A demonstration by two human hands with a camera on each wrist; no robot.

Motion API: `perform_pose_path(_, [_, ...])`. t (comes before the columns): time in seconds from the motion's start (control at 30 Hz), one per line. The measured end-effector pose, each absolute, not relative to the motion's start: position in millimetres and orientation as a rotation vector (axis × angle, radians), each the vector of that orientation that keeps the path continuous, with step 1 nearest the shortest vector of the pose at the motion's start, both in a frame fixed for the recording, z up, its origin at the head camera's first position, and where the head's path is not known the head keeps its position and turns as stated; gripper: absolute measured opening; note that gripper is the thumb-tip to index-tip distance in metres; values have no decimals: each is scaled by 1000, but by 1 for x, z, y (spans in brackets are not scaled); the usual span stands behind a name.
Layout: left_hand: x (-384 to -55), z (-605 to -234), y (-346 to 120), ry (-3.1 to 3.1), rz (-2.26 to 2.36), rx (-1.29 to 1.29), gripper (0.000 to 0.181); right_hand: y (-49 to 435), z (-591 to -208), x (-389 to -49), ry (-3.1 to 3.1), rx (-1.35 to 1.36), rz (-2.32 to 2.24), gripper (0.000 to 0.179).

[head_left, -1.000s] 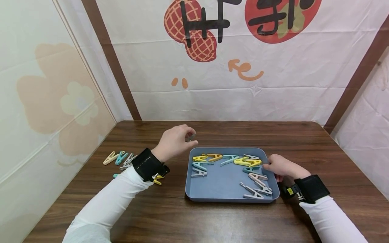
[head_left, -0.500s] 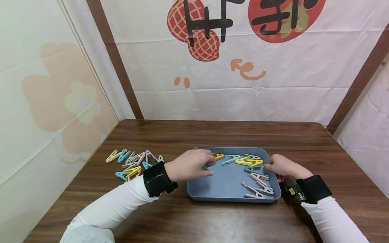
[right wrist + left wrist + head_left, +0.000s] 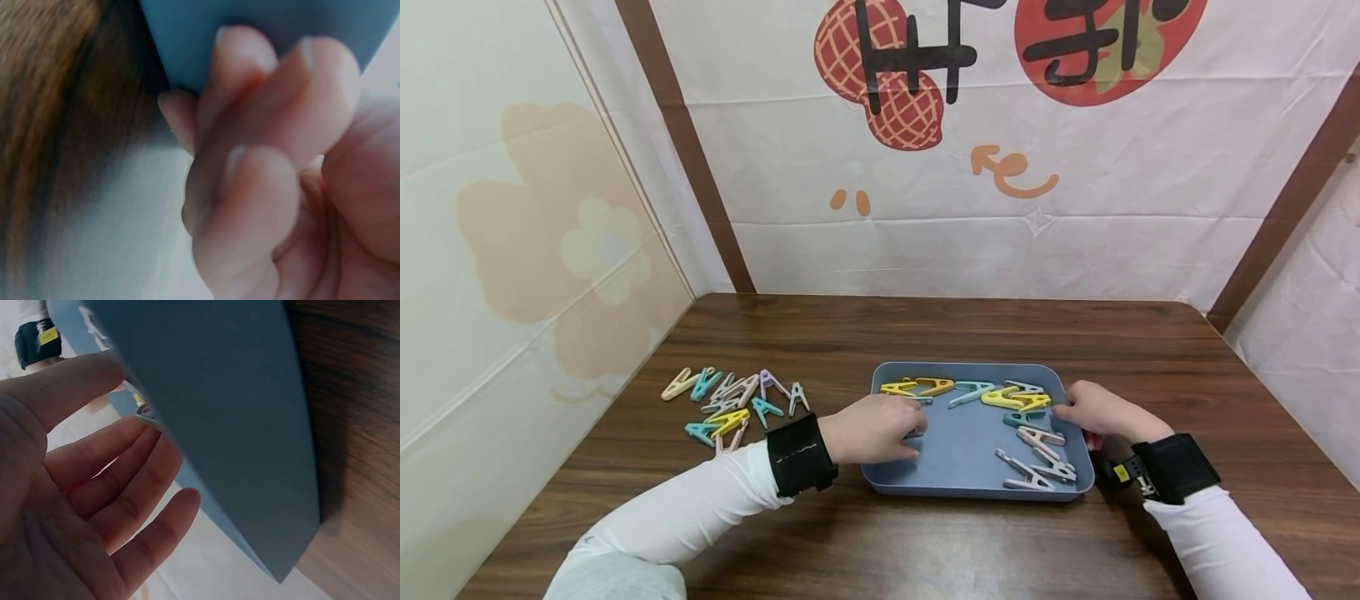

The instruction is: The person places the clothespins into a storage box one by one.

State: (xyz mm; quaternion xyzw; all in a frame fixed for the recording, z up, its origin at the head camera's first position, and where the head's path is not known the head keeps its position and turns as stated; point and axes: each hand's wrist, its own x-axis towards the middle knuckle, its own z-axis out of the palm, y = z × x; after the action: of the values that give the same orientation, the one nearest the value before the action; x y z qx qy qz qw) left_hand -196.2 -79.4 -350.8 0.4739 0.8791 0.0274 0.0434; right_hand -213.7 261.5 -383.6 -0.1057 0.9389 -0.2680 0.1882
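Observation:
My left hand (image 3: pixel 874 429) is over the left side of the blue-grey tray (image 3: pixel 936 490). Between its thumb and fingers it pinches a grey clothespin (image 3: pixel 147 411), mostly hidden by the hand and the tray wall. My right hand (image 3: pixel 1112 412) grips the tray's right rim, thumb on top and curled fingers (image 3: pixel 250 181) against the outer wall. Inside the tray lie yellow clothespins (image 3: pixel 1000 397) along the back, a teal clothespin (image 3: pixel 972 392), and pale and grey clothespins (image 3: pixel 1028 477) down the right side.
Left of the tray, loose clothespins lie on the brown table (image 3: pixel 820 533): a cream clothespin (image 3: pixel 679 384), a purple clothespin (image 3: pixel 769 383), a yellow clothespin (image 3: pixel 730 421) and several others. A printed white curtain (image 3: pixel 925 250) hangs behind the table.
My left hand has come from behind the tray's back left corner, forward and down into its left side with the grey clothespin. My right hand stays on the rim.

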Motion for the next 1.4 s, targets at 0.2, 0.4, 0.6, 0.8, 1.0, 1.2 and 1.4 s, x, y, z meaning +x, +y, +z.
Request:
perform_pose_path(0.2, [-197, -355, -81, 2679, 31, 1419, 18, 262, -384, -214, 2643, -300, -757, 25])
perform_pose_path(0.4, [-197, -357, -83, 2707, -36, 1410, 16, 262, -385, -214, 2640, -298, -762, 24])
perform_pose_path(0.6, [-197, -360, -83, 2742, -108, 1443, 14, 261, -385, -214, 2644, -291, -758, 22])
perform_pose_path(0.8, [-200, -363, -83, 2763, -147, 1473, 13, 260, -385, -214, 2642, -286, -743, 22])
perform_pose_path(1.0, [-203, -365, -83, 2775, -141, 1480, 12, 261, -384, -215, 2660, -311, -737, 27])
perform_pose_path(1.2, [-203, -366, -83, 2789, -129, 1481, 13, 262, -385, -217, 2658, -337, -739, 30])
perform_pose_path(1.4, [-201, -365, -85, 2786, -82, 1451, 11, 262, -385, -216, 2657, -325, -738, 30])
